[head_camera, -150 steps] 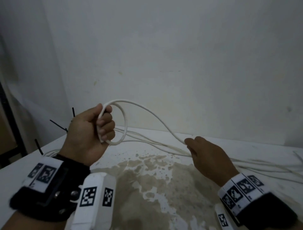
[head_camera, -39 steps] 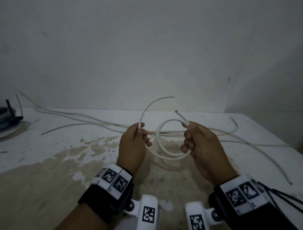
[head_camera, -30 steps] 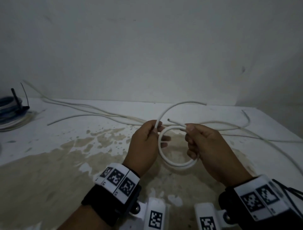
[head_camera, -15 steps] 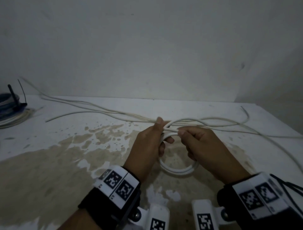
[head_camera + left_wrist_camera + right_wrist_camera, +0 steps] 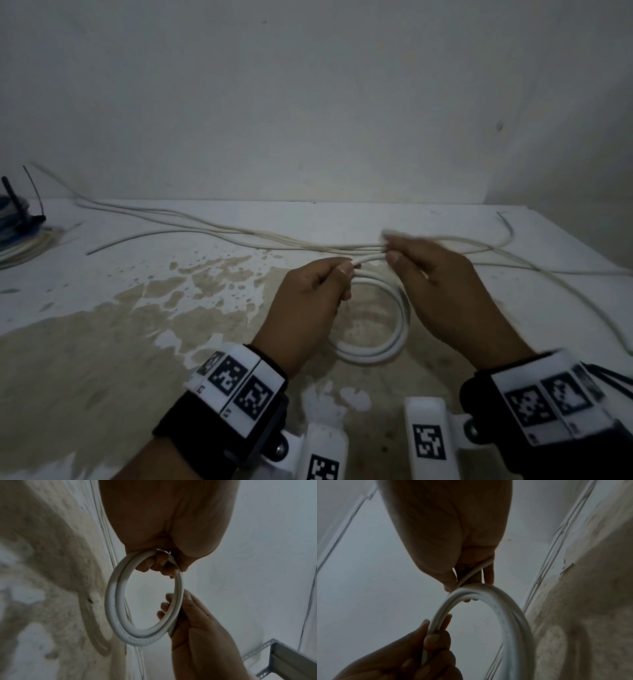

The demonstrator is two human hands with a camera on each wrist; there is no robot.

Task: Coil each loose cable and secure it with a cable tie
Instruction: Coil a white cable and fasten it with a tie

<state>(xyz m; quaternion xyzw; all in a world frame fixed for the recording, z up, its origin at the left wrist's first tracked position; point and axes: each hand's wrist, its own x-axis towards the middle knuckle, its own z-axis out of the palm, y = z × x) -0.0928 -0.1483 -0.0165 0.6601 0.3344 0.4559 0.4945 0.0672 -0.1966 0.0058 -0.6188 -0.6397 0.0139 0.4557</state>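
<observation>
A white cable is wound into a small coil point(image 5: 394, 346) of about two turns, held upright above the stained table point(image 5: 102, 359). My left hand point(image 5: 347, 270) pinches the top of the coil between thumb and fingers. Just to its right, my right hand point(image 5: 390, 255) pinches the cable's free run where it leaves the coil. In the left wrist view the coil point(image 5: 116, 601) hangs from my left fingers point(image 5: 159, 563), and my right hand point(image 5: 197, 628) lies against its far side. In the right wrist view the coil point(image 5: 513, 615) sits under my right fingers point(image 5: 471, 572).
Several loose white cables point(image 5: 205, 229) run across the back of the table and trail off right. A blue coil with black cable ties point(image 5: 13, 212) and a white coil point(image 5: 24, 246) sit at the far left. Thin black strips point(image 5: 609, 377) show by my right wrist.
Over the last second the cable end was laid onto the loop and the coil now shows two turns. My right hand has slid slightly right along the cable, away from my left.
</observation>
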